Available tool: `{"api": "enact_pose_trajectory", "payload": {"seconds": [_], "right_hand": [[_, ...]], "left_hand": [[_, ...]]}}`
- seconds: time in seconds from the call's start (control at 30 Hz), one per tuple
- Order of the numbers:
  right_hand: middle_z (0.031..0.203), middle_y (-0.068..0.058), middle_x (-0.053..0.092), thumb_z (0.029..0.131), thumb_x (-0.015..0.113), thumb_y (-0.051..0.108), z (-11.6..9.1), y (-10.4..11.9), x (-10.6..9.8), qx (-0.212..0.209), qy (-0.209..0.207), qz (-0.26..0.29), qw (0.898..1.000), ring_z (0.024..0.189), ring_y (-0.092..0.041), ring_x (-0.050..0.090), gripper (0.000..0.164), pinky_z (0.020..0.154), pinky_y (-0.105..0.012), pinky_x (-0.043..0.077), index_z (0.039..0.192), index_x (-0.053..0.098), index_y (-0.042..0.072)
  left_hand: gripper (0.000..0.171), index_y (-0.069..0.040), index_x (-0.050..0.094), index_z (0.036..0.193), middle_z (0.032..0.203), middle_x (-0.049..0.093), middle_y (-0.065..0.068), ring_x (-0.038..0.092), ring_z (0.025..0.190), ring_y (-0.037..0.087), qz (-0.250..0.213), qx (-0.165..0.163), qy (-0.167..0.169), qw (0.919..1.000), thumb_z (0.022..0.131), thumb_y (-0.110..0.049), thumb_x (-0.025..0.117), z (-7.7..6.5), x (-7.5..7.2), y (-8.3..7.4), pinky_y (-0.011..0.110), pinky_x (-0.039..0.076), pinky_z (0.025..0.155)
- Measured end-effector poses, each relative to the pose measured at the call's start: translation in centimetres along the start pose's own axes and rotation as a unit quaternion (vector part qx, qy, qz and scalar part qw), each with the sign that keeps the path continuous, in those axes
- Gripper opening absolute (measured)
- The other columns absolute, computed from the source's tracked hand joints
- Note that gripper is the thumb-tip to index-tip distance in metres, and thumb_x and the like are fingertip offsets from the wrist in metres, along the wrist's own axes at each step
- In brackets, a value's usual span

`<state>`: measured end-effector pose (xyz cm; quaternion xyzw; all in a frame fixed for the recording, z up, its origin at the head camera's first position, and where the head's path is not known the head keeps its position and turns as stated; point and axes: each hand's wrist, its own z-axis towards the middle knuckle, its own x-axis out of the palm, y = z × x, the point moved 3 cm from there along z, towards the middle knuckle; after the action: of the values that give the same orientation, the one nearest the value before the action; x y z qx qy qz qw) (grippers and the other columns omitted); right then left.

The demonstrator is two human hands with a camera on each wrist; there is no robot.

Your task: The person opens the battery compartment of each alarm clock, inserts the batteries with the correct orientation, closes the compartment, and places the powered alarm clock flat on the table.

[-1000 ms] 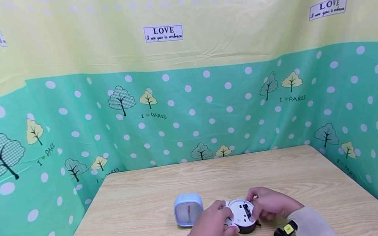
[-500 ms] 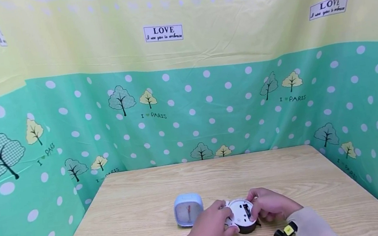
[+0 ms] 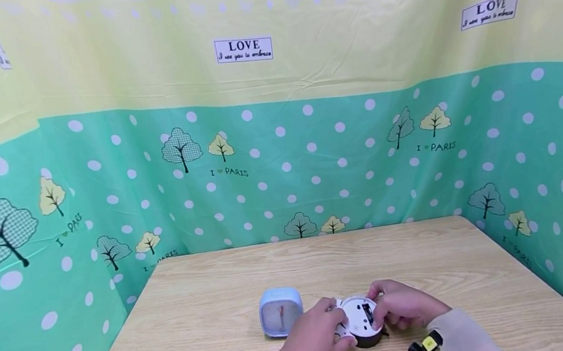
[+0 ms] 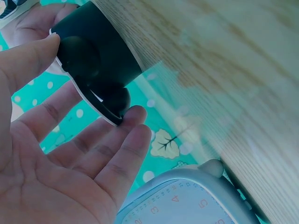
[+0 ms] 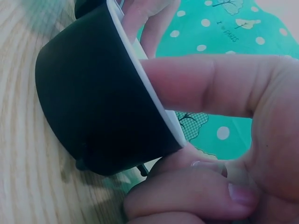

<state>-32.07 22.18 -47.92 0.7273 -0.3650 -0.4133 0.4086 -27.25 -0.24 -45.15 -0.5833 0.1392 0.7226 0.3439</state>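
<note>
A black alarm clock with a white back (image 3: pixel 354 319) lies face down on the table, its back turned up. Near the right side of that back is a dark battery compartment (image 3: pixel 368 312). My left hand (image 3: pixel 311 339) holds the clock's left side; in the left wrist view its thumb (image 4: pixel 32 60) is on the white rim and fingers reach across the back. With the right hand (image 3: pixel 404 303) I grip the opposite side, thumb (image 5: pixel 201 86) pressed onto the back beside the compartment. The black casing (image 5: pixel 98 88) fills much of the right wrist view. The clock's face is hidden.
A light blue square alarm clock (image 3: pixel 280 313) stands upright just left of my left hand. A black device with a yellow label (image 3: pixel 425 346) is strapped at the right sleeve. Green dotted curtain (image 3: pixel 286 169) surrounds the wooden table (image 3: pixel 221 284).
Hardly anything differs: both hands keep their hold on the black clock, and the right hand and wrist shift very slightly. The blue clock stays put.
</note>
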Motion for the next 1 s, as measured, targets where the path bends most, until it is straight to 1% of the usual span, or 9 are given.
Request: {"api": "enact_pose_trajectory", "payload": {"seconds": [0.27, 0.4, 0.53, 0.63, 0.8, 1.0], "right_hand": [[0.069, 0.001, 0.056, 0.064, 0.076, 0.007, -0.15, 0.18, -0.05, -0.01, 0.002, -0.014, 1.0, 0.049, -0.011, 0.033, 0.049, 0.042, -0.023, 0.025, 0.108, 0.056, 0.006], [0.07, 0.001, 0.058, 0.064, 0.078, 0.007, -0.11, 0.16, -0.12, -0.015, 0.012, -0.006, 1.0, 0.049, -0.011, 0.034, 0.051, 0.042, -0.023, 0.025, 0.11, 0.056, 0.005], [0.071, 0.001, 0.059, 0.064, 0.08, 0.007, 0.01, -0.01, -0.17, -0.011, 0.016, 0.008, 1.0, 0.05, -0.011, 0.037, 0.052, 0.042, -0.023, 0.027, 0.11, 0.057, 0.005], [0.069, 0.002, 0.056, 0.066, 0.079, 0.007, 0.05, -0.06, -0.11, 0.0, 0.007, 0.022, 1.0, 0.05, -0.01, 0.036, 0.047, 0.042, -0.022, 0.027, 0.108, 0.058, 0.005], [0.07, 0.002, 0.056, 0.07, 0.078, 0.007, 0.13, -0.2, -0.1, 0.014, -0.016, 0.02, 1.0, 0.05, -0.011, 0.035, 0.04, 0.042, -0.022, 0.028, 0.105, 0.06, 0.006], [0.073, 0.0, 0.059, 0.07, 0.08, 0.008, 0.28, -0.35, -0.29, 0.009, -0.014, 0.011, 1.0, 0.05, -0.012, 0.037, 0.042, 0.042, -0.022, 0.028, 0.107, 0.06, 0.006]], "left_hand": [[0.029, -0.022, 0.072, 0.105, 0.127, 0.065, 0.003, 0.067, 0.105, 0.013, 0.0, 0.001, 0.001, 1.0, 0.089, -0.046, 0.078, 0.05, 0.06, -0.01, 0.03, 0.057, 0.087], [0.03, -0.023, 0.073, 0.106, 0.128, 0.065, 0.003, 0.067, 0.106, 0.013, -0.002, -0.003, 0.006, 1.0, 0.089, -0.047, 0.078, 0.04, 0.08, 0.01, 0.031, 0.058, 0.088], [0.03, -0.022, 0.073, 0.106, 0.129, 0.065, 0.004, 0.067, 0.107, 0.014, -0.008, -0.007, 0.01, 0.9999, 0.089, -0.047, 0.078, 0.01, 0.04, 0.05, 0.032, 0.058, 0.09], [0.031, -0.022, 0.073, 0.107, 0.129, 0.065, 0.004, 0.067, 0.108, 0.014, -0.011, -0.009, 0.011, 0.9998, 0.089, -0.047, 0.078, 0.02, -0.04, 0.05, 0.032, 0.058, 0.091], [0.031, -0.023, 0.073, 0.107, 0.13, 0.065, 0.004, 0.067, 0.109, 0.014, -0.012, -0.011, 0.016, 0.9997, 0.089, -0.047, 0.078, 0.03, -0.16, -0.03, 0.032, 0.058, 0.091], [0.031, -0.023, 0.073, 0.108, 0.131, 0.065, 0.004, 0.067, 0.11, 0.014, -0.013, -0.011, 0.017, 0.9997, 0.089, -0.047, 0.077, 0.06, -0.01, -0.01, 0.033, 0.058, 0.092]]}}
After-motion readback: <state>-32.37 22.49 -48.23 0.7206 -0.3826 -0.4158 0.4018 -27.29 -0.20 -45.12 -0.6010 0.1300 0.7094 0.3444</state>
